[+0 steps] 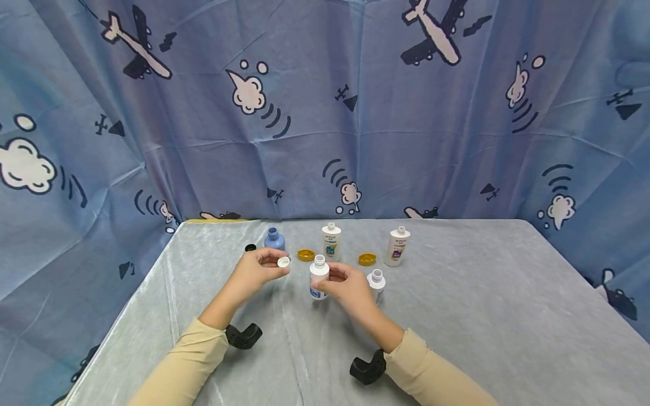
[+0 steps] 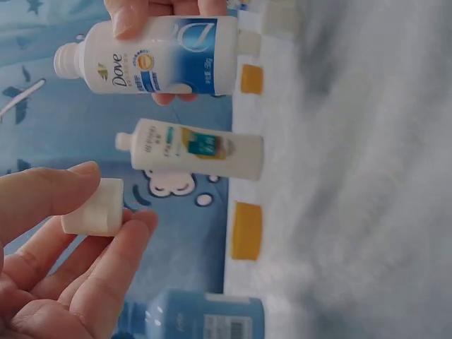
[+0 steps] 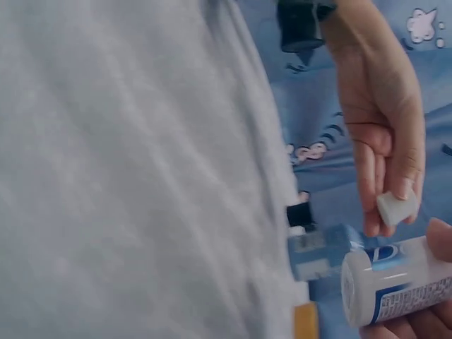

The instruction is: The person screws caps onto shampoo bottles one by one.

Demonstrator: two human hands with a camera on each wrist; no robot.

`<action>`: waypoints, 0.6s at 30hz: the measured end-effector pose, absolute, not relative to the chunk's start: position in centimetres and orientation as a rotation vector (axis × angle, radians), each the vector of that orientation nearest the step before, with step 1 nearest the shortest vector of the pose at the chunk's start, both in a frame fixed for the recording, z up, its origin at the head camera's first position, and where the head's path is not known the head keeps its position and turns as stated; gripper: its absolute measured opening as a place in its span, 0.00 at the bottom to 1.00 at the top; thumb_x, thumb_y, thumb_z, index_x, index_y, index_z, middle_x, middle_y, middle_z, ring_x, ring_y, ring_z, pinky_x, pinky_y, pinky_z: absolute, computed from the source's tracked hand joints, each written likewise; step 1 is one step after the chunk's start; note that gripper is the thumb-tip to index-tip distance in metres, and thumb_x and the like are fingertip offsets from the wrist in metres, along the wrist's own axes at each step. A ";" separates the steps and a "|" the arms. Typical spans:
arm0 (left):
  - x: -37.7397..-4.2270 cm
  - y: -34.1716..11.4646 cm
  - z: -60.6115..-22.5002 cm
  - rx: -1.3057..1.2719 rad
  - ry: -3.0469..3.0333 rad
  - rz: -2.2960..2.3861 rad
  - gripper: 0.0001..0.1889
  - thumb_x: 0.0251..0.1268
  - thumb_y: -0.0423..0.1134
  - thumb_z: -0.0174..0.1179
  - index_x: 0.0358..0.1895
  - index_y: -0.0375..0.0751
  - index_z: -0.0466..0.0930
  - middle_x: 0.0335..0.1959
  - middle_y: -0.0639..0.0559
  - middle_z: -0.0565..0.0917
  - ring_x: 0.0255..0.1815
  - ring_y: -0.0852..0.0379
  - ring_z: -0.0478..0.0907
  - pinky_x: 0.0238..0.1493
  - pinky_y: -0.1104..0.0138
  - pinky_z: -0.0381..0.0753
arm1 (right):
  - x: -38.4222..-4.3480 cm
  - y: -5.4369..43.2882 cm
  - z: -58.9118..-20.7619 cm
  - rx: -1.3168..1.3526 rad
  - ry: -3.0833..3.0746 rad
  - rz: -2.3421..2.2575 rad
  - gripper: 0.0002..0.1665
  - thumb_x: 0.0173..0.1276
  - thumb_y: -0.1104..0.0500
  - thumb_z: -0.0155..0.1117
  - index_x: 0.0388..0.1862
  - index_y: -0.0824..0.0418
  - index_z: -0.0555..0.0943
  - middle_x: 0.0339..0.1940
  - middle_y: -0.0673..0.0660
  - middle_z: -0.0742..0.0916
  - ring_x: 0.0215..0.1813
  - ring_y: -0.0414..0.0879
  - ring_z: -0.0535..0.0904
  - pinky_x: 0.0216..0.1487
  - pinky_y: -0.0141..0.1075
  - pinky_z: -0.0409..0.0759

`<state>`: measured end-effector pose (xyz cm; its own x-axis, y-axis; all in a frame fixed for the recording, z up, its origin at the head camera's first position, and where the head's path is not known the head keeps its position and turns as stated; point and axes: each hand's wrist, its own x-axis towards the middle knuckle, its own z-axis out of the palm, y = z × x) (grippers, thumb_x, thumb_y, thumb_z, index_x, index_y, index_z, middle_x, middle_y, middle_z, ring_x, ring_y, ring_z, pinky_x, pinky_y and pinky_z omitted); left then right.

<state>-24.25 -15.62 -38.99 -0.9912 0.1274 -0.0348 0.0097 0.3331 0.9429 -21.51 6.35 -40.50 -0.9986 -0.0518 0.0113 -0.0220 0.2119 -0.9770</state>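
Note:
My left hand (image 1: 256, 272) pinches a small white bottle cap (image 1: 283, 262) between thumb and fingers, its hollow side showing in the head view. To its right, my right hand (image 1: 352, 288) grips a white and blue Dove bottle (image 2: 155, 56) by its side. That bottle is upright and uncapped, with a bare threaded neck. In the right wrist view the cap (image 3: 397, 207) is apart from the bottle (image 3: 399, 282). Just behind my right hand stands another open white bottle (image 1: 376, 283), partly hidden by the hand.
Along the table's (image 1: 457, 316) back stand an open blue bottle (image 1: 274, 241) and two open white bottles, one in the middle (image 1: 331, 241), one further right (image 1: 397, 248). Yellow caps lie near them, one left (image 1: 306, 255), one right (image 1: 367, 259). A black cap (image 1: 250, 247) sits left.

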 end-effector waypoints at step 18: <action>-23.7 -13.9 -37.2 0.219 2.375 1.921 0.17 0.55 0.31 0.72 0.49 0.33 0.82 0.46 0.44 0.88 0.46 0.59 0.86 0.51 0.65 0.85 | -21.1 8.6 -38.3 -0.236 2.561 -1.777 0.29 0.58 0.61 0.76 0.60 0.61 0.82 0.54 0.58 0.87 0.57 0.51 0.83 0.57 0.43 0.84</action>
